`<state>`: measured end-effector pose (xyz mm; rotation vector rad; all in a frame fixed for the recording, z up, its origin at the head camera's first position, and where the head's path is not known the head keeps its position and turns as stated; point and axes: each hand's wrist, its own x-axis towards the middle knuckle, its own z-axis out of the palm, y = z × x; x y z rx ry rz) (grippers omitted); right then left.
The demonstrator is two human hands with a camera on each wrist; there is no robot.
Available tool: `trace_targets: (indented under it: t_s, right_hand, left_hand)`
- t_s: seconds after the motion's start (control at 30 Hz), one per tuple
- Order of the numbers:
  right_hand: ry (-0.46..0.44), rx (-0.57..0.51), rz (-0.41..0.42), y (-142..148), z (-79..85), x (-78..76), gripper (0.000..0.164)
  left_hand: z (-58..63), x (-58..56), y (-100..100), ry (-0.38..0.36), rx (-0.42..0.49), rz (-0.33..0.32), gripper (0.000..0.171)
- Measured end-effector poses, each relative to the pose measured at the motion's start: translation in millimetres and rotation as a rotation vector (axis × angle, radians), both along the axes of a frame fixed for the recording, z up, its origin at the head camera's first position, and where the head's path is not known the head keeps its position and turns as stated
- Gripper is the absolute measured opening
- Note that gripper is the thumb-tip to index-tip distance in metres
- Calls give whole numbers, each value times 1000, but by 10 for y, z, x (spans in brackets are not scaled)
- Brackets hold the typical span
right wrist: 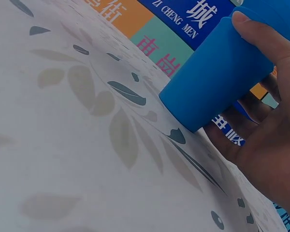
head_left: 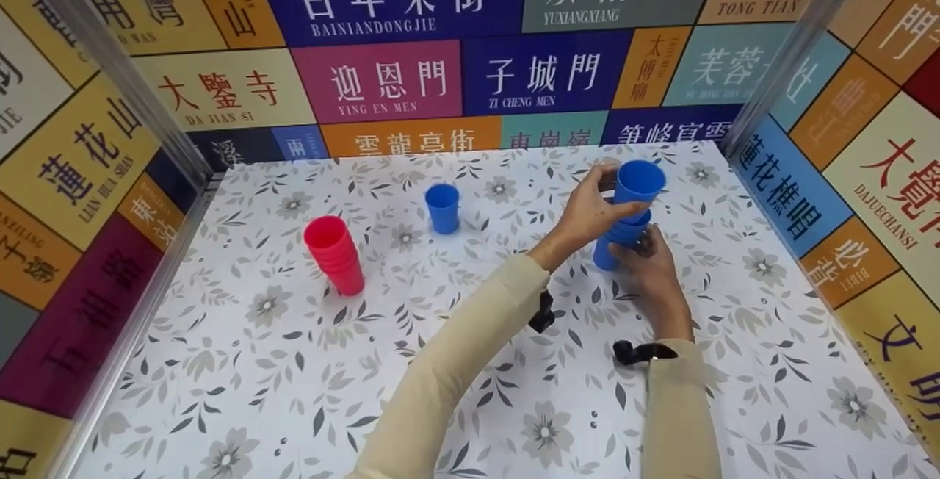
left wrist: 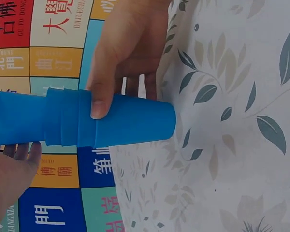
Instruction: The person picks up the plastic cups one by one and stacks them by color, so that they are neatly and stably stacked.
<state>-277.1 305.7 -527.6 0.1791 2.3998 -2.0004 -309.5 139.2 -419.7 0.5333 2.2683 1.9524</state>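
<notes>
On the right of the table, my left hand (head_left: 586, 209) holds a blue cup (head_left: 636, 186) by its sides, upright, over a stack of blue cups (head_left: 606, 253). The held cup's base meets the stack's top rim; how deep it sits inside, I cannot tell. My right hand (head_left: 653, 267) grips the stack, thumb on one side and fingers round the other. In the left wrist view the stack (left wrist: 140, 121) shows several close rims beside the right thumb. The right wrist view has the lowest cup (right wrist: 208, 77) at the tabletop, within the right hand (right wrist: 275, 130).
A lone blue cup (head_left: 443, 209) stands upright near the middle back. Left of it is a stack of red cups (head_left: 339, 258). The floral-patterned table (head_left: 543, 391) is bounded by panels (head_left: 396, 75) with coloured lettered blocks at the back and sides.
</notes>
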Motion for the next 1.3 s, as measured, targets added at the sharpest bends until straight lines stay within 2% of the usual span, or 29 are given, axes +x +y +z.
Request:
trace_targets:
  t_s: [0.13, 0.3, 0.47, 0.6, 0.77, 1.1, 1.3]
  right_hand:
    - [25, -59, 9, 5, -38, -15, 86]
    - [47, -57, 5, 13, -33, -19, 84]
    - [69, -55, 1, -31, 5, 5, 84]
    - [63, -49, -14, -47, -3, 8, 86]
    - [53, -48, -22, -40, -19, -9, 83]
    - [55, -39, -40, -30, -63, -36, 76]
    - [61, -67, -25, -38, -42, -31, 78]
  left_hand:
    - [-63, -6, -29, 11, -29, -17, 72]
    - [-96, -39, -114, 26, -72, -33, 82]
    - [-133, -67, -258, 6, -44, -22, 83]
    - [-168, -88, -384, 21, -19, -13, 81]
    - [-217, -114, -569, 41, -24, -2, 77]
    - [-310, -142, -1050, 24, -12, 46, 76]
    - [-381, -127, -1318, 33, -54, 89, 76]
